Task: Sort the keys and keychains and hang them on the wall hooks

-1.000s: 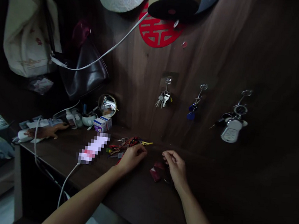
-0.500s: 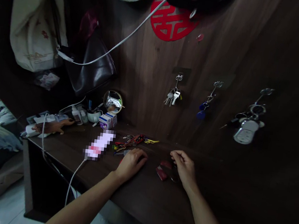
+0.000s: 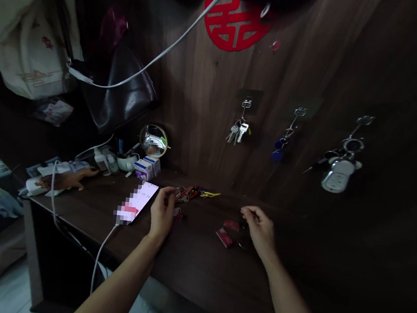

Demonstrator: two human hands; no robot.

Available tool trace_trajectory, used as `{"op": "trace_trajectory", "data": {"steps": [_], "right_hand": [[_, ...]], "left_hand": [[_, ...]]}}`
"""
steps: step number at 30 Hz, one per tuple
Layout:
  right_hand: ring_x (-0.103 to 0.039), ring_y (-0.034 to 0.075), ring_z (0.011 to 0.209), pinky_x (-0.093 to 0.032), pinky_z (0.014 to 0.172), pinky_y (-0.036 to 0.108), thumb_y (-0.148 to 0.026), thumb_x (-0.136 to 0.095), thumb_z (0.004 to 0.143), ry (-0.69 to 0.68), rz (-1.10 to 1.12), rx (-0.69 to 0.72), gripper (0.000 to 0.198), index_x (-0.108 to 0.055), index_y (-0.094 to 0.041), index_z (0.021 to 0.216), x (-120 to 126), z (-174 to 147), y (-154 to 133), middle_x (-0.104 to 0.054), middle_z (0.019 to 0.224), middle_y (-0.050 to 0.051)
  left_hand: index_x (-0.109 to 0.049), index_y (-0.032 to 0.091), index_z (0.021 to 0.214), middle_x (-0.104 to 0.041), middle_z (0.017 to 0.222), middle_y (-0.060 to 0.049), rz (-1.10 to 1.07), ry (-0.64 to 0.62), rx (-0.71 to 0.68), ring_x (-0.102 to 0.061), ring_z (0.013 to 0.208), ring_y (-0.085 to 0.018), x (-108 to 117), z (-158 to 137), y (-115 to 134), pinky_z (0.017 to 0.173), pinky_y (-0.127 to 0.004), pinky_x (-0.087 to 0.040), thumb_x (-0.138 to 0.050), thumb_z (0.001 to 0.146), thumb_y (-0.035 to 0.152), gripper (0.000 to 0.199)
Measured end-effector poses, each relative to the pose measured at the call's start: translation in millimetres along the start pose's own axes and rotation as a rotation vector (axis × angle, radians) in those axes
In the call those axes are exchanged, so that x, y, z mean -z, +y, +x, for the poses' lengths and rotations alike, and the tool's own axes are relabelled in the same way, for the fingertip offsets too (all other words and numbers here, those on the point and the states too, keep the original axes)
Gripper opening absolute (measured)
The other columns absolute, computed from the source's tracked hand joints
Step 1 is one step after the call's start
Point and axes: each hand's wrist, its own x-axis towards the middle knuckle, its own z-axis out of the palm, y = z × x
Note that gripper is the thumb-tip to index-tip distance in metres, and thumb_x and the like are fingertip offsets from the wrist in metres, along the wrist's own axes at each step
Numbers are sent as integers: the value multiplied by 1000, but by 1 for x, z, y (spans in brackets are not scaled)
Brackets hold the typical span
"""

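Observation:
My left hand is at the left end of a small pile of keys and coloured cords. Its fingers are curled to the right, and whatever is between them is hidden. A yellow cord sticks out from the pile's right end. Just right of my left wrist lies a small red item. My right hand is low over the shelf, thumb and fingertips drawn together; I cannot make out anything in them. Beside it lie two dark red tags, with a dark ring partly under the hand.
A lit phone on a white cable lies left of my left hand. Behind it stand small boxes and a round mirror. Keys, blue tags and a silver fob hang from wall hooks. Bags hang at left.
My left hand has moved left and turned upward at the pile's left end, uncovering the red item. My right hand has hardly moved. The view has shifted slightly.

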Motion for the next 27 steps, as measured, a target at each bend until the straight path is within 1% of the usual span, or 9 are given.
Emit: {"op": "trace_trajectory", "data": {"steps": [2,7,11,15,21,24,27], "right_hand": [[-60,20,69,-45,63,29,-57,-58,69,6,7,-5,39,-63,-19,74,1,1,1,-66,70,5],[-60,20,68,-44,62,29,-58,-58,69,10,7,-9,39,-62,-19,74,0,2,3,-65,70,5],[-60,20,68,-44,62,29,-59,-58,69,15,4,0,40,-62,-19,73,-1,2,2,-66,70,5],[-60,20,68,-45,62,29,-58,-58,68,32,29,-10,40,-62,-19,72,-1,2,1,-66,69,5],[-62,20,69,-46,64,30,-56,-62,64,132,107,-85,38,-62,-19,71,8,8,-2,-67,69,5],[-62,21,70,-45,63,30,-55,-63,61,141,96,-144,37,-62,-18,69,18,12,-3,-67,69,5],[-62,22,72,-45,65,31,-49,-63,61,115,56,-176,31,-65,-19,70,30,15,-3,-68,72,5]], "left_hand": [[-54,21,96,-64,92,-3,21,8,5,-61,85,-17,5,1,-4,75,-28,-47,-43,85,26,16],[-55,22,97,-66,92,-4,144,-155,-43,-62,84,-18,13,-4,-6,74,-29,-47,-43,85,25,17],[-56,22,97,-66,93,-5,283,-264,-125,-61,87,-20,11,-6,-5,78,-33,-47,-44,84,22,17],[-59,21,91,-66,92,-5,395,-381,-237,-60,89,-22,7,-9,-5,82,-37,-45,-46,81,18,17],[-60,23,91,-66,92,-4,364,-508,-342,-58,92,-22,1,-16,1,84,-36,-45,-46,83,19,17],[-61,24,93,-66,93,-3,327,-567,-371,-58,91,-21,-2,-20,6,83,-35,-46,-46,83,20,18],[-61,25,96,-66,95,-3,284,-609,-385,-59,93,-21,-5,-23,12,83,-34,-47,-47,84,20,20]]}}
